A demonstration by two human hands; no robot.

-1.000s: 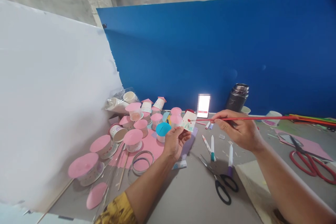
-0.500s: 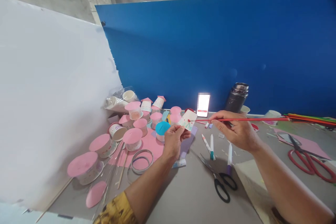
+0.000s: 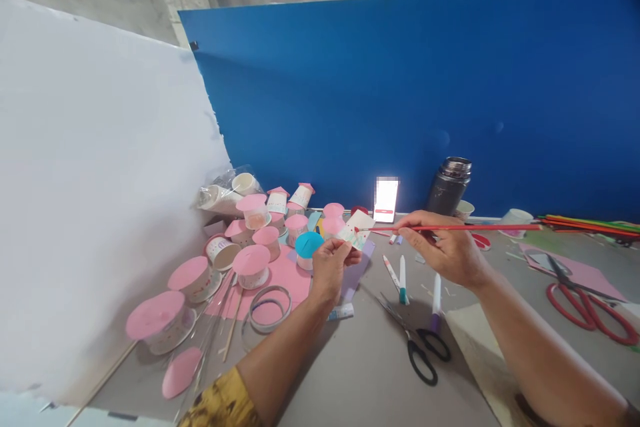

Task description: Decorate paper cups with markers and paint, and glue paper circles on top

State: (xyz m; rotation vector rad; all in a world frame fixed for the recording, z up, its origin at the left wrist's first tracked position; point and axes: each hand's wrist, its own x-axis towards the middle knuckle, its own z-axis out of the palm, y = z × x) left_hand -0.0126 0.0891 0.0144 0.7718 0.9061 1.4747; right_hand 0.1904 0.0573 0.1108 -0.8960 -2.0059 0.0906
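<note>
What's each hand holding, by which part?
Left hand pinches a small white card by its lower edge; right hand grips a thin red stick near the end at the card.

phone screen [image 3: 387, 199]: blurred out
card [image 3: 357, 231]: markings too small to read
coloured sticks [image 3: 595, 225]: cut off at right edge

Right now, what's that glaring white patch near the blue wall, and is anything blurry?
Head view: the phone screen is blown out white, its top pixelated; the left hand, card and the red stick in the right hand look sharp; the top-right corner darkens; table shadows are soft.
</note>
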